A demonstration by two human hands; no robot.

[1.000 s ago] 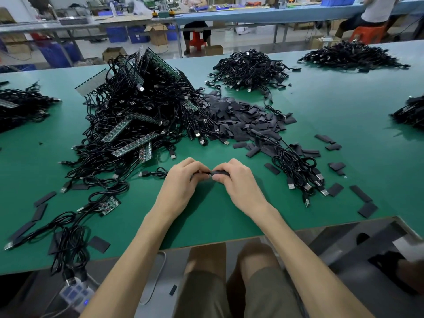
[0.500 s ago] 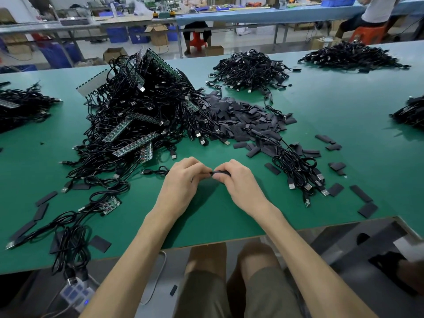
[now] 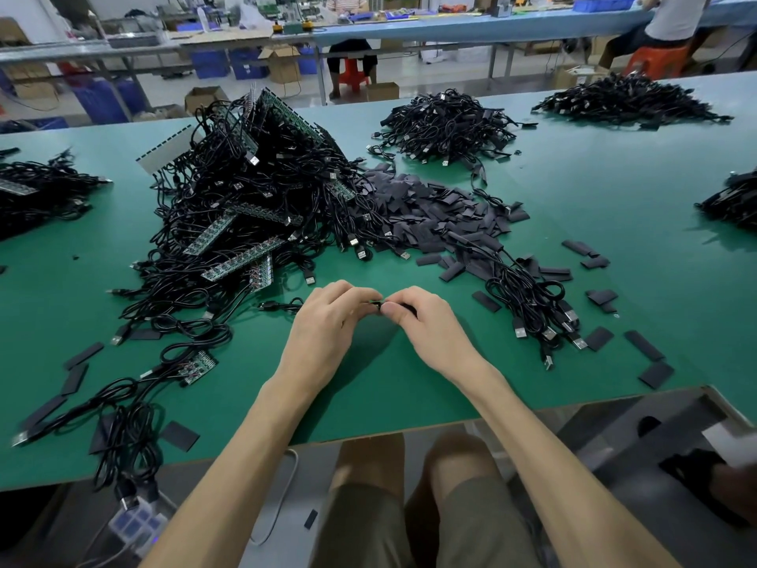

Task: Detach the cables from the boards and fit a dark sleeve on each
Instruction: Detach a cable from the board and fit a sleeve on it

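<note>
green desk (image 3: 614, 207), matte top, runs the full width; its near edge crosses the bottom w/ the person's knees below it.

far l: small cable pile (image 3: 37, 198) w/ a board strip in it. loose sleeves (image 3: 84, 354), flat and dark, lie scattered by the l near edge. below that edge, a power strip (image 3: 135, 526) w/ plugs in it. next comes the heap (image 3: 254, 190): black cables tangled w/ long green boards (image 3: 241, 260), the tallest thing on the desk. a small board (image 3: 196, 364) w/ its leads lies apart, in front of the heap.

centre front: l hand (image 3: 327, 321), fingers curled, pinches a cable (image 3: 282, 306) that trails off l along the desk. r hand (image 3: 426, 325) meets it thumb to thumb, curled round a dark sleeve (image 3: 407, 308).

behind the hands: sleeve pile (image 3: 430, 215), touching the heap's r side. r of the hands: cable bundle (image 3: 536, 309) w/ usb plugs, more flat sleeves round it. far side: two cable piles (image 3: 446, 125) (image 3: 626, 98); another at the r edge (image 3: 733, 202).

room: workshop. long blue benches (image 3: 471, 26) at the back w/ people seated, a red stool (image 3: 352, 73), cardboard boxes (image 3: 282, 63), blue bins (image 3: 209, 63), pale floor.
</note>
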